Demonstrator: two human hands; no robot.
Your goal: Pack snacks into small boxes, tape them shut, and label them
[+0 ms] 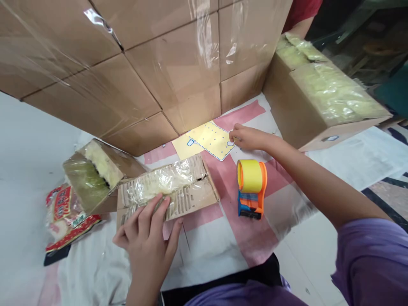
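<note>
Head view: the left hand (148, 238) rests spread on the taped carton (175, 182), eight o'clock from centre; whether the right hand (248, 138), three o'clock, pinches the yellow sheet (215, 142), I cannot tell. The carton seems light, crushable, slick-topped: cup its sides.

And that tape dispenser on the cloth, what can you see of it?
The tape dispenser looks plastic: an orange frame, blue parts, and a dark piece at the end nearest the wearer. A wide yellow roll sits at its far end. It rests on the pink-and-white cloth, apart from the cardboard box on its left; nothing else visibly touches it.
</note>
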